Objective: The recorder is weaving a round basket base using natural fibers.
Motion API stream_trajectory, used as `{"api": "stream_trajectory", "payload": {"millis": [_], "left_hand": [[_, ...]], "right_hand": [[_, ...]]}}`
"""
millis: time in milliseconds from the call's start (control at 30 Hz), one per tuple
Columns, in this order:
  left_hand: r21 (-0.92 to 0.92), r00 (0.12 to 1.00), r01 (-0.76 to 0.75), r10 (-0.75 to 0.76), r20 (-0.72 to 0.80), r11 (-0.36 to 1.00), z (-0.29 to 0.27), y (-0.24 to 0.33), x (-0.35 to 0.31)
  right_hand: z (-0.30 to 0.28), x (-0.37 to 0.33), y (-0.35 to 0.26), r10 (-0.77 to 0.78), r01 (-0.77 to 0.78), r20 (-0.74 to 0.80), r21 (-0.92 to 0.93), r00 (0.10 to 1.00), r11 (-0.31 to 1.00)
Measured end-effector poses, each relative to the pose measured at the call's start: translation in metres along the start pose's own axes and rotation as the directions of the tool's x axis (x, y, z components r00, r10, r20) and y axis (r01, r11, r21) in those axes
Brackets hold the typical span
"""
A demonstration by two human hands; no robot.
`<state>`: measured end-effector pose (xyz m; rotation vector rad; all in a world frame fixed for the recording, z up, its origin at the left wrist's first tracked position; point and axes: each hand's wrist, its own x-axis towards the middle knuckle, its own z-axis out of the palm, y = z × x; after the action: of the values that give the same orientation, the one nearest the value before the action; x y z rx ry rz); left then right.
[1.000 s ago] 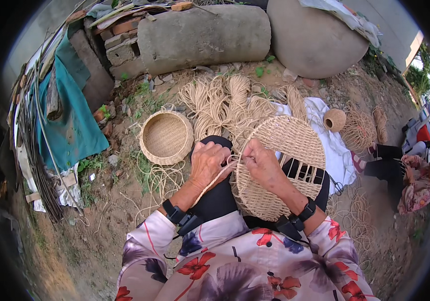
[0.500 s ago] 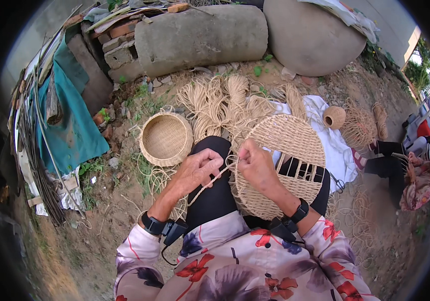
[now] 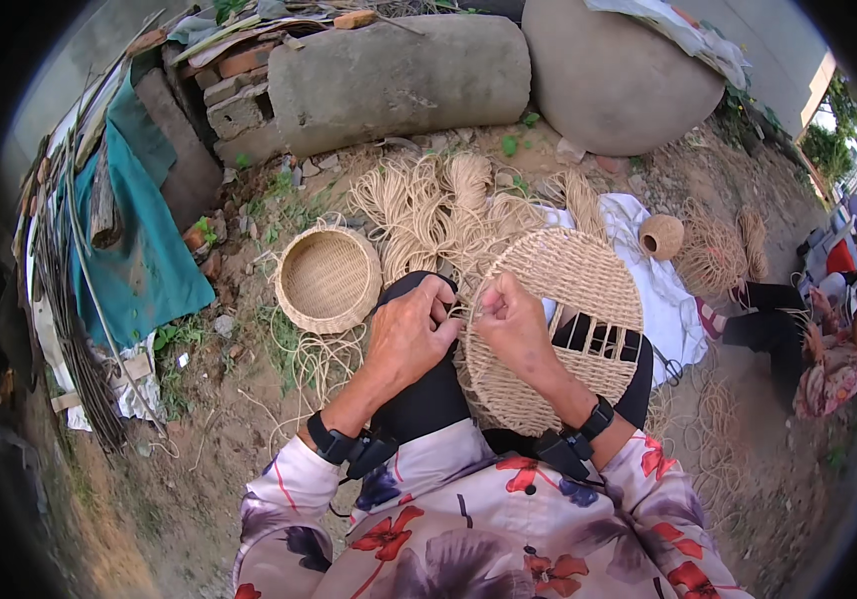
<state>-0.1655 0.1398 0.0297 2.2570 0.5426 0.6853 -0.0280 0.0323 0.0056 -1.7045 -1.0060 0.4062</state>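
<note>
Head view: outdoors, looking down at two bare hands above a seated lap; places are told from the round woven panel.
Round woven panel (image 3: 588,265): tan, lying over the right thigh, probably so the leg bears it and its edge stays within reach; bare cords span an unwoven gap, with dark trousers showing through.
Left hand (image 3: 410,324): just left of the panel, fingers curled, thumb and forefinger seemingly pinched on a thin cord (image 3: 460,313), perhaps to keep it taut.
Right hand (image 3: 513,317): over the panel's left edge, fingers drawn tight, apparently nipping the same cord; the fingertips' exact hold is hidden.
Shallow basket (image 3: 328,278): left of the panel, upright.
Cord bundles (image 3: 413,205): beyond the panel, heaped, likely for easy reach.
White cloth (image 3: 683,334): under and right of the panel, perhaps keeping dirt off.
Scissors (image 3: 669,371): right of the panel.
Small woven pot (image 3: 662,238): beyond the panel's right edge, mouth sideways.
Another person (image 3: 833,374): well right of the panel, seated.
</note>
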Motion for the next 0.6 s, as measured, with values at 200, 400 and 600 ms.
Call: {"api": "stream_trajectory", "payload": {"millis": [200, 400, 600], "left_hand": [[-0.114, 0.982, 0.185, -0.182, 0.043, 0.976, 0.017, -0.008, 0.001], [-0.113, 0.984, 0.18, -0.18, 0.009, 0.977, 0.016, 0.001, -0.001], [0.23, 0.956, -0.274, 0.291, -0.044, 0.934, 0.0, -0.001, 0.0]], "right_hand": [[-0.006, -0.002, -0.006, -0.009, 0.005, 0.069, 0.051, 0.998, 0.999], [0.0, 0.002, 0.012, -0.002, -0.002, 0.034, 0.112, 0.999, 0.994], [0.002, -0.004, 0.014, 0.068, -0.058, -0.017, 0.348, 0.998, 0.936]]}}
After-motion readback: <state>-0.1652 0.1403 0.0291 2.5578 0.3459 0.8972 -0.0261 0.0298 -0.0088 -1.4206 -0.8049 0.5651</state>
